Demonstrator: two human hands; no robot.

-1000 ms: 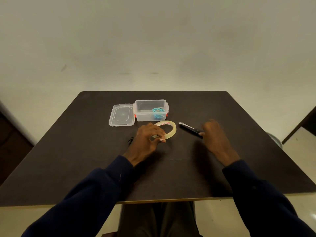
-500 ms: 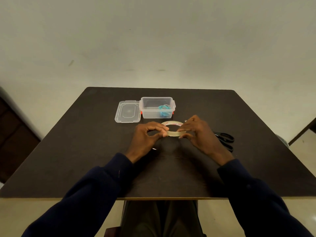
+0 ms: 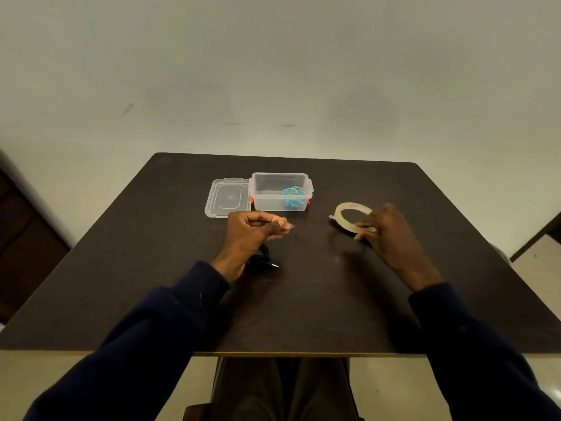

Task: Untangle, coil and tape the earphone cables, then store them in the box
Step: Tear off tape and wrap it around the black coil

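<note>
- Clear tape strip pinched in left hand above black earphone cable.
- Right hand grips tape roll; keep strip taut, unfolded, wrap coil squarely.

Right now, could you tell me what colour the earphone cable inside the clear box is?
Teal-blue; the coiled cable shows through the box wall in the head view.
</note>
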